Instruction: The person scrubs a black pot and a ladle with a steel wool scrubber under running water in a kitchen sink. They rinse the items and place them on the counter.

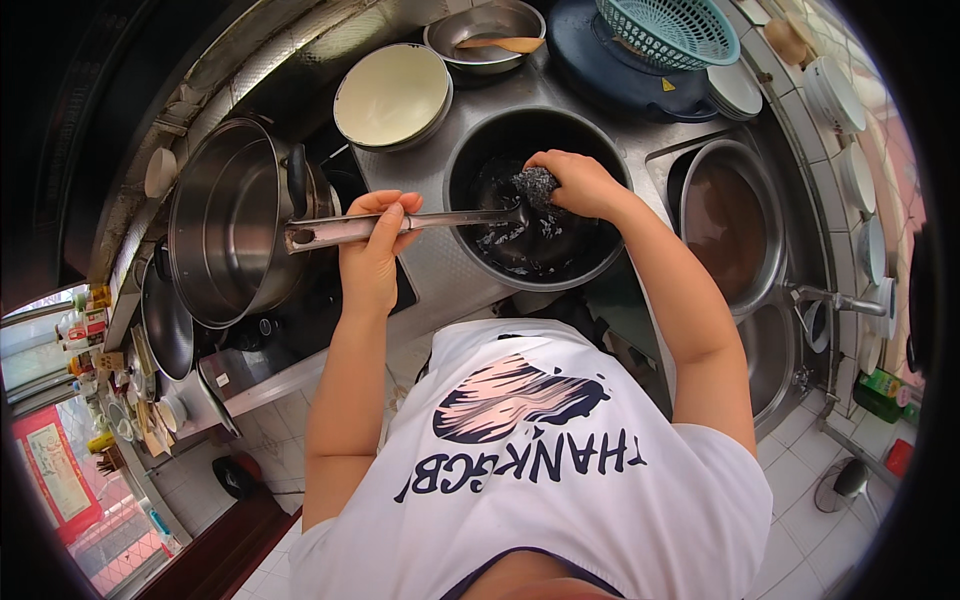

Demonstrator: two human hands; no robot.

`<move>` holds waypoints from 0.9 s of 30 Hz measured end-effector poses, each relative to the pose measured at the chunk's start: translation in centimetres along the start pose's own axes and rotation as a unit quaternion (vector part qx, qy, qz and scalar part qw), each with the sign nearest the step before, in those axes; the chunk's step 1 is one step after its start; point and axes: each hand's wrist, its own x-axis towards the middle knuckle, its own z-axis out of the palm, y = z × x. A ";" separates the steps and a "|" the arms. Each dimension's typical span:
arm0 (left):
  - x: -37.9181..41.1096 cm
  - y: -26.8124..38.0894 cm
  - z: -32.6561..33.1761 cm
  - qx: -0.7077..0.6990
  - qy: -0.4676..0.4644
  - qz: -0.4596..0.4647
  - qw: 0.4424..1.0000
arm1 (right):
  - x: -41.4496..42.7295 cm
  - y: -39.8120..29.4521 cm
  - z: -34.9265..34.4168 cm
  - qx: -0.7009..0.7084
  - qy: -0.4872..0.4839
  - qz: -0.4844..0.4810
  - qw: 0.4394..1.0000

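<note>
My left hand (375, 225) grips the long metal handle of a ladle-like kitchen utensil (457, 218). The handle's end, with a hanging hole, sticks out past my fingers to the left. The utensil's far end reaches into a dark round pot (538, 279) on the steel counter; its head is hard to make out against the dark interior. Inside that pot, my right hand (581, 182) pinches a grey steel-wool scourer (536, 186) close to the utensil's bend. Whitish streaks, like suds, show on the pot's bottom.
A large steel pot (225, 225) stands left on the black cooktop (289, 341). Cream bowls (392, 94), a steel basin (450, 37) and a dark blue lid-like appliance (600, 71) under a teal basket (675, 34) line the back. Right, a basin of brownish water (724, 217) sits by the faucet (847, 302).
</note>
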 end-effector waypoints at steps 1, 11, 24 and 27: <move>0.2 -0.1 0.2 0.000 -0.003 -0.001 1.000 | -1.1 -1.2 -0.7 0.009 0.003 -0.016 1.000; 1.2 -0.6 1.7 -0.006 -0.009 0.010 1.000 | -2.7 -6.2 1.6 -0.050 0.105 -0.054 0.992; 0.1 -1.7 0.2 -0.015 0.052 0.022 0.998 | 1.0 1.2 3.6 -0.211 -0.086 0.206 0.952; 0.1 -1.8 0.2 -0.027 0.061 0.025 0.997 | 2.6 2.2 5.0 -0.207 -0.161 0.236 0.936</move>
